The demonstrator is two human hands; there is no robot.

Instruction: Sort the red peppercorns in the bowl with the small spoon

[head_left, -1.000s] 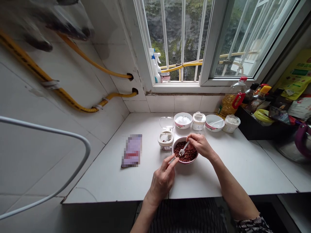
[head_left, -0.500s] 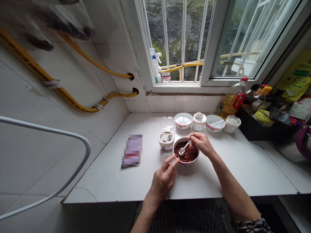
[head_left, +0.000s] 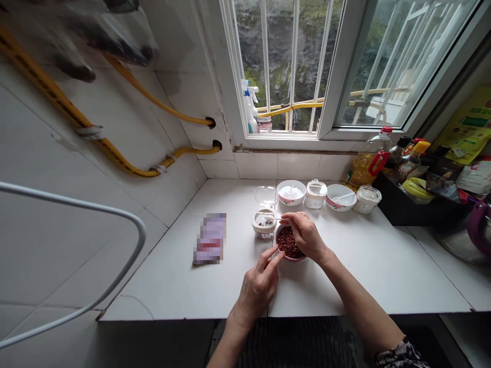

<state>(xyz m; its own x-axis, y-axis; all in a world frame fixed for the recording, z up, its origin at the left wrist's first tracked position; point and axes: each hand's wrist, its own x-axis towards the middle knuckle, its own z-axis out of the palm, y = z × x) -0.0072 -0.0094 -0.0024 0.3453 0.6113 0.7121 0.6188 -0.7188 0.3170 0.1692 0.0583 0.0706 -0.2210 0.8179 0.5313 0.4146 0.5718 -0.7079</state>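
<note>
My right hand pinches the handle of a small white spoon, its scoop end at the mouth of an open clear jar with a white rim. Some dark bits show inside that jar, and its clear lid stands raised behind it. Below my right hand, a bowl holds dark red peppercorn-like grains; the hand hides its right part. The fingers of my left hand grip the bowl's near-left rim.
Behind stand a bowl of white powder, a lidded jar, a bowl with a white spoon and another jar. A purple packet lies left. An oil bottle and a black condiment box are at right.
My right hand has moved left with the spoon, from above the grains to the open jar's mouth. My left hand stays on the bowl's rim. The view has shifted slightly.
</note>
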